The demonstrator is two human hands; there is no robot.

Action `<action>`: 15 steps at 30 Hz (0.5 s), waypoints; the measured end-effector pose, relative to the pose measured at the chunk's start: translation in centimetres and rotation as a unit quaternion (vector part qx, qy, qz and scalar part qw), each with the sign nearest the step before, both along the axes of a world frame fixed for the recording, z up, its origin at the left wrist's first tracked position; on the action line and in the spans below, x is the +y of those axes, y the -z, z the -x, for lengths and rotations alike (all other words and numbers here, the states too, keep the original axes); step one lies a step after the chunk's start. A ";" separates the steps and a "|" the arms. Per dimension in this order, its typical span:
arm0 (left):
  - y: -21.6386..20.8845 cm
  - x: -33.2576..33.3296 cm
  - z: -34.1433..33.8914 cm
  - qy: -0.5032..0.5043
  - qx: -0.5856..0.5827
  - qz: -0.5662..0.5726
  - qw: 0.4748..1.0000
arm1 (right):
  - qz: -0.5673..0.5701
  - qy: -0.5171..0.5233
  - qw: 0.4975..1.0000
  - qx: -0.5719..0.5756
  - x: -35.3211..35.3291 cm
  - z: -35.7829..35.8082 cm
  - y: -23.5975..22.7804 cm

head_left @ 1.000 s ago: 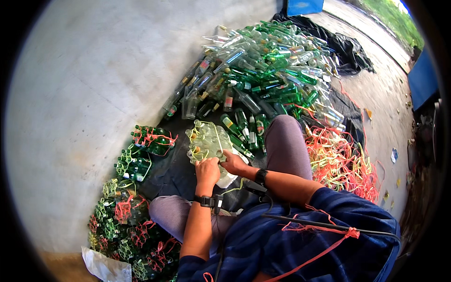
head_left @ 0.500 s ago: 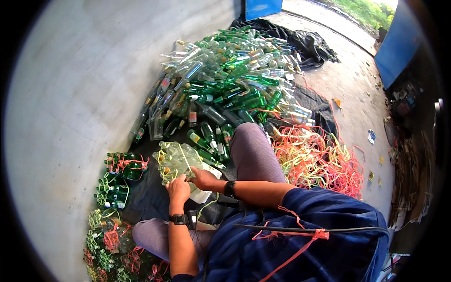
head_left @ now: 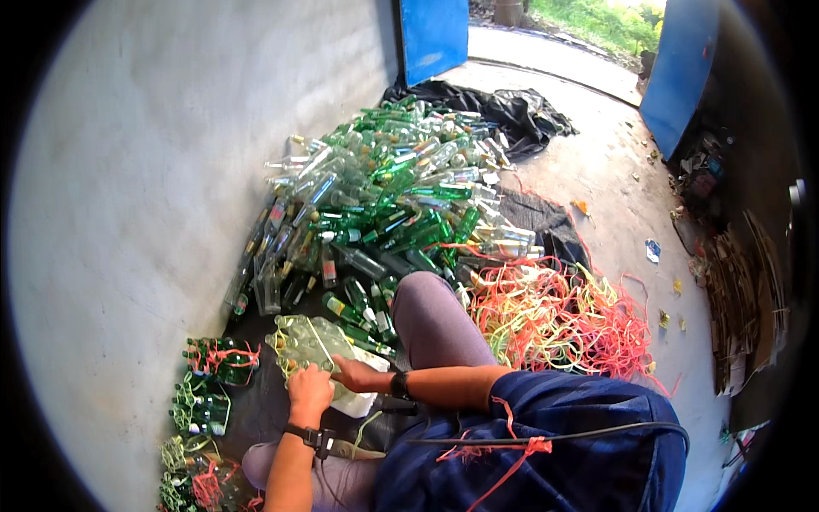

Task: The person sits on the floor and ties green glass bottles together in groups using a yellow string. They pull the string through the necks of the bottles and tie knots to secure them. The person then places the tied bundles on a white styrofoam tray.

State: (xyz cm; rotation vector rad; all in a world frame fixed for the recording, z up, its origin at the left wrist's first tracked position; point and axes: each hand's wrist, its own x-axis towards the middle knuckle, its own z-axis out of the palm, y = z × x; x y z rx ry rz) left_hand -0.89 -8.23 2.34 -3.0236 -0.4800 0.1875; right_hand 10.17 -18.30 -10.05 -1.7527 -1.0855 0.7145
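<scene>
In front of my folded legs a bundle of clear glass bottles (head_left: 305,338) lies on its side, with a pale yellow-green strap (head_left: 322,340) running across it. My left hand (head_left: 310,389) is closed on the strap at the bundle's near side, fingers bent. Beside it my right hand (head_left: 362,375) is closed as well, its fingertips at the strap's lower end, close to the left fingers. The exact grip of the fingers is partly hidden. A white block or pad (head_left: 357,403) shows under the right hand and the near edge of the bundle.
A large heap of loose green and clear bottles (head_left: 401,183) spreads ahead. Tangled pink and yellow straps (head_left: 559,320) lie at the right. Tied bottle bundles (head_left: 200,405) line the left wall. Stacked cardboard (head_left: 740,307) stands far right, and blue doors (head_left: 433,38) open outside.
The whole view has shifted, so the scene sits lower and more of the doorway shows. Both hands stay closed at the strap on the bundle, with only a slight shift of the left wrist.
</scene>
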 end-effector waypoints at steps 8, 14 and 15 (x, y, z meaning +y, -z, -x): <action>1.5 1.3 -0.5 -0.015 0.035 0.019 0.999 | -0.024 -0.001 1.000 0.000 -0.7 -0.6 1.9; 2.6 3.0 -0.8 -0.044 0.025 0.046 0.998 | -0.054 0.016 0.998 -0.005 -0.7 -0.5 2.1; 2.8 3.4 -0.3 -0.054 0.022 0.048 0.997 | -0.005 -0.003 1.000 0.027 -0.8 -0.2 0.1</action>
